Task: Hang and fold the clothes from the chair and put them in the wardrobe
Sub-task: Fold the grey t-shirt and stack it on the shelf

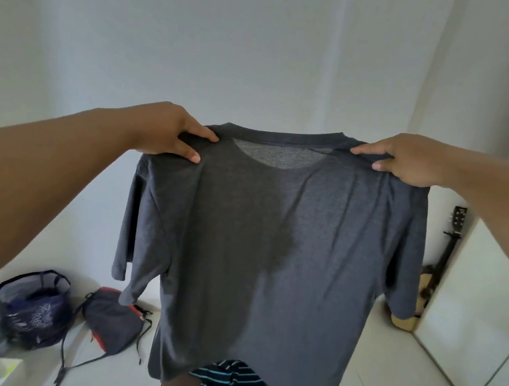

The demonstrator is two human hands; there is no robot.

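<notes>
I hold a dark grey T-shirt (273,242) up at arm's length in front of a pale wall, the garment hanging full length and facing me, its hem reaching down to the striped top (233,385) draped over what I take to be the chair below (the chair itself is almost wholly hidden). My left hand (171,130) pinches the left shoulder seam just beside the collar, thumb in front and fingers behind; my right hand (407,158) grips the right shoulder the same way, so both are closed on cloth and neither is free.

On the floor at far left sit a dark mesh-topped bag (34,308) and, near it, a small grey-and-red backpack (111,319); at far right a guitar (440,269) leans in the corner beside white cabinet doors (484,327), which may be the wardrobe, though I cannot be sure.

The risks, as I judge them, run like this. The left sleeve hangs bunched and folded under itself, so a fold started from here would likely trap a crease on that side. No hanger is in sight, and with both hands occupied I would have to let go of one shoulder to fetch one; the shirt would then swing down and could drag across the floor or knock the striped top off its perch. The grip is light, only fingertips near the neck, and a quick shake might slip a shoulder free.
</notes>
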